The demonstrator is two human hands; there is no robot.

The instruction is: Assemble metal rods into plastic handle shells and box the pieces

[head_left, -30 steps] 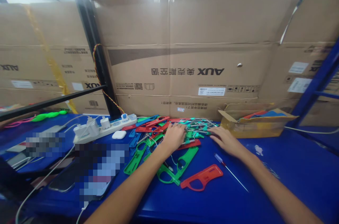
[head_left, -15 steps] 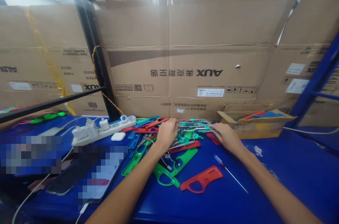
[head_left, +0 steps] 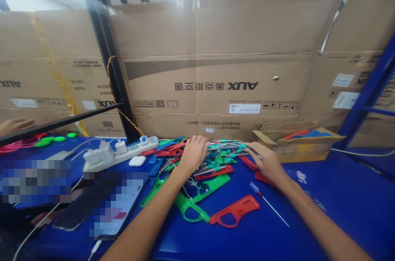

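Observation:
A heap of thin metal rods with teal-green plastic parts lies at the middle of the blue table. Over its left side rests my left hand, its fingertips hidden among the parts. My right hand is at the heap's right edge, thumb and fingers closed around a thin metal piece. Red and blue plastic shells lie left of the heap. In front are a green handle-shaped shell and a red one, their ends nearly touching. A thin rod with a red part lies to their right.
An open cardboard box holding red and blue pieces stands at the back right. Cardboard sheets form the back wall. On the left are a power strip, a white case, phones and cables. Another person's hand shows at far left.
My left hand has shifted slightly left over the heap. My right hand has moved a little right, uncovering a red piece below it. The other person's hand has risen off the far-left pile.

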